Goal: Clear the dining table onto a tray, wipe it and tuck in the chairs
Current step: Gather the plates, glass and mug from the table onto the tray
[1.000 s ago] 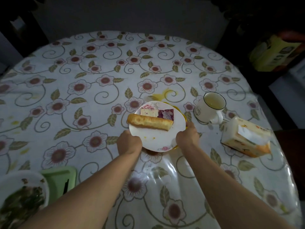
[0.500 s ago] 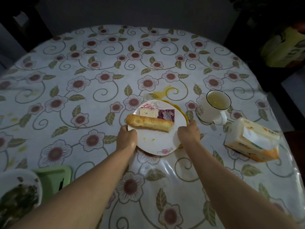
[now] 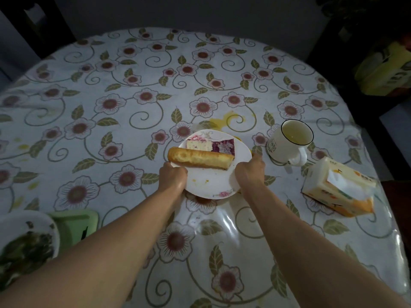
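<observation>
**Both hands on the plate at mid-table**

The white plate (image 3: 211,181), floral at its rim, sits a little right of the frame's centre. A long golden bread stick (image 3: 200,157) lies across its far half, and behind that rest two cake slices, one pale (image 3: 198,144) and one purple (image 3: 223,146), side by side. A few yellow specks mark the plate's bare near half.

The left hand (image 3: 173,177) grips the plate's left edge with curled fingers, knuckles up, just below the rounded end of the bread stick. The right hand (image 3: 249,172) grips the right edge the same way, its thumb lying over the rim. Whether the plate is lifted or still resting cannot be told. A sliver of something yellow shows under the plate's far right edge.

Beyond the plate, a yellow spill (image 3: 229,120) stains the flowered cloth of the tabletop (image 3: 111,90). To the right stands a white mug (image 3: 289,143) with a dark rim, holding pale liquid, its handle turned toward the lower right. Further right and nearer, a tissue pack (image 3: 338,187) lies with a tissue poking out.

At the lower left of the frame, a green tray (image 3: 73,223) lies near the edge, and a white dish of dark leafy scraps (image 3: 26,247) overlaps its left side.
</observation>
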Tool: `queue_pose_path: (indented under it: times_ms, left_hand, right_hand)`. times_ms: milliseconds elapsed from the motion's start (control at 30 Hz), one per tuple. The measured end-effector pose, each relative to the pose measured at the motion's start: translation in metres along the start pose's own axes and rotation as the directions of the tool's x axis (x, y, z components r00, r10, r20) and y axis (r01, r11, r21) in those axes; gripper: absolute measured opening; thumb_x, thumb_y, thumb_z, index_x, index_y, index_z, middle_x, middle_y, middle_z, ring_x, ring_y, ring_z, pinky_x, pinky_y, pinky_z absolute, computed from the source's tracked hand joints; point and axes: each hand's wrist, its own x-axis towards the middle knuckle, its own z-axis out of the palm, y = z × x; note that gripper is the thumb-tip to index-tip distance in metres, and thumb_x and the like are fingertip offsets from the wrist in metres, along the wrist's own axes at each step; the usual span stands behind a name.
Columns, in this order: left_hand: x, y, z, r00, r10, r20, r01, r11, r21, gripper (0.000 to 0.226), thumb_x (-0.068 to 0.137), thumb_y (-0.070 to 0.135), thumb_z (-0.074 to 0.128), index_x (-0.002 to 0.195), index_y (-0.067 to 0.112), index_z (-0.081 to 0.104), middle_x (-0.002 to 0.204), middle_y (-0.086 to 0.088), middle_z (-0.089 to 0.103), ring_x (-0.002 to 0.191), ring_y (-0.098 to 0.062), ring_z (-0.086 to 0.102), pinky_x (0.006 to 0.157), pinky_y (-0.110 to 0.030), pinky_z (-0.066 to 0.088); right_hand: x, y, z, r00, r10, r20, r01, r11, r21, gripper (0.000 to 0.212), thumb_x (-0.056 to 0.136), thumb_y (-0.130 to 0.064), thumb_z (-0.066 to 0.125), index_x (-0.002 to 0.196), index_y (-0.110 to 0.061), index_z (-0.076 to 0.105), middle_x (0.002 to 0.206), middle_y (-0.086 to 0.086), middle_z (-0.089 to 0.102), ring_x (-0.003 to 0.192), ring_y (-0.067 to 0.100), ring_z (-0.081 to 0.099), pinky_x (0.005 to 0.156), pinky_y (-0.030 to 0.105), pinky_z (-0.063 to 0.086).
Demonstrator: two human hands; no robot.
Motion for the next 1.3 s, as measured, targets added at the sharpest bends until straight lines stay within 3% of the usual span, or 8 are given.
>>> queue_pose_path:
  times_ms: [300, 467, 600, 867, 967, 1100, 1200, 1300]
  left_hand:
    - [-0.030, -0.011, -0.083, 0.997, 0.062, -0.042, -0.067, 0.992, -0.107, 0.028, 0.084, 0.004, 0.042, 0.104, 0.012, 0.061, 0.110, -0.018, 0.064, 0.099, -0.035, 0.061, 0.090, -0.050, 0.051]
    - [-0.046, -0.019, -0.136, 0.988, 0.090, -0.127, -0.102, 0.991, -0.091, 0.036, 0.083, 0.003, 0.040, 0.113, 0.004, 0.060, 0.114, -0.020, 0.063, 0.104, -0.037, 0.059, 0.091, -0.050, 0.050]
    - [-0.062, -0.032, -0.187, 0.977, 0.109, -0.185, -0.124, 0.990, -0.073, 0.036, 0.087, 0.005, 0.040, 0.116, 0.002, 0.060, 0.117, -0.020, 0.062, 0.106, -0.036, 0.058, 0.093, -0.048, 0.049]
    - [-0.083, -0.072, -0.280, 0.960, 0.046, -0.276, -0.087, 0.986, -0.139, 0.034, 0.088, 0.007, 0.038, 0.114, 0.006, 0.061, 0.114, -0.015, 0.063, 0.104, -0.034, 0.057, 0.094, -0.044, 0.048]
    - [-0.086, -0.088, -0.305, 0.947, 0.021, -0.321, -0.071, 0.987, -0.143, 0.030, 0.087, 0.007, 0.038, 0.106, 0.008, 0.062, 0.109, -0.014, 0.064, 0.095, -0.031, 0.057, 0.083, -0.036, 0.048]
    - [-0.084, -0.112, -0.333, 0.934, -0.026, -0.355, -0.030, 0.988, -0.150, 0.033, 0.089, 0.009, 0.039, 0.112, 0.005, 0.062, 0.113, -0.017, 0.063, 0.103, -0.036, 0.057, 0.093, -0.047, 0.048]
    - [-0.080, -0.130, -0.346, 0.927, -0.040, -0.372, -0.009, 0.992, -0.129, 0.033, 0.089, 0.007, 0.040, 0.113, 0.004, 0.063, 0.114, -0.019, 0.063, 0.104, -0.037, 0.057, 0.092, -0.042, 0.048]
    - [-0.076, -0.143, -0.356, 0.933, -0.028, -0.360, -0.004, 0.996, -0.085, 0.033, 0.089, 0.007, 0.040, 0.113, 0.002, 0.062, 0.116, -0.021, 0.062, 0.106, -0.037, 0.056, 0.092, -0.042, 0.047]
  right_hand:
    - [-0.060, -0.022, 0.023, 0.998, -0.057, 0.023, 0.056, 0.998, 0.007, 0.053, 0.084, 0.001, 0.036, 0.136, -0.012, 0.042, 0.133, 0.014, 0.048, 0.117, 0.034, 0.049, 0.088, 0.038, 0.046]
    - [-0.108, -0.034, 0.044, 0.993, -0.109, 0.041, 0.106, 0.991, 0.078, 0.046, 0.085, 0.000, 0.038, 0.128, -0.014, 0.048, 0.124, 0.014, 0.054, 0.102, 0.030, 0.054, 0.076, 0.038, 0.048]
    - [-0.153, -0.042, 0.069, 0.989, -0.136, 0.052, 0.132, 0.988, 0.078, 0.046, 0.083, 0.002, 0.037, 0.125, -0.014, 0.050, 0.123, 0.014, 0.054, 0.101, 0.032, 0.055, 0.083, 0.044, 0.051]
    - [-0.231, -0.045, 0.125, 0.973, -0.175, 0.148, 0.170, 0.984, 0.045, 0.044, 0.086, -0.004, 0.040, 0.129, -0.013, 0.047, 0.127, 0.014, 0.052, 0.110, 0.034, 0.054, 0.089, 0.043, 0.050]
    - [-0.253, -0.042, 0.145, 0.969, -0.177, 0.174, 0.175, 0.984, 0.026, 0.043, 0.085, -0.004, 0.040, 0.127, -0.014, 0.048, 0.124, 0.014, 0.055, 0.107, 0.034, 0.056, 0.083, 0.040, 0.050]
    - [-0.276, -0.034, 0.172, 0.955, -0.194, 0.223, 0.203, 0.979, -0.016, 0.057, 0.084, 0.001, 0.038, 0.139, -0.016, 0.039, 0.126, 0.015, 0.054, 0.111, 0.035, 0.054, 0.080, 0.038, 0.049]
    - [-0.287, -0.025, 0.187, 0.952, -0.177, 0.251, 0.193, 0.980, -0.041, 0.048, 0.083, 0.000, 0.037, 0.130, -0.011, 0.045, 0.124, 0.016, 0.054, 0.111, 0.035, 0.053, 0.088, 0.043, 0.050]
    - [-0.292, -0.017, 0.199, 0.945, -0.170, 0.279, 0.189, 0.981, -0.043, 0.044, 0.083, 0.002, 0.035, 0.124, -0.008, 0.048, 0.120, 0.016, 0.054, 0.106, 0.033, 0.054, 0.081, 0.041, 0.050]
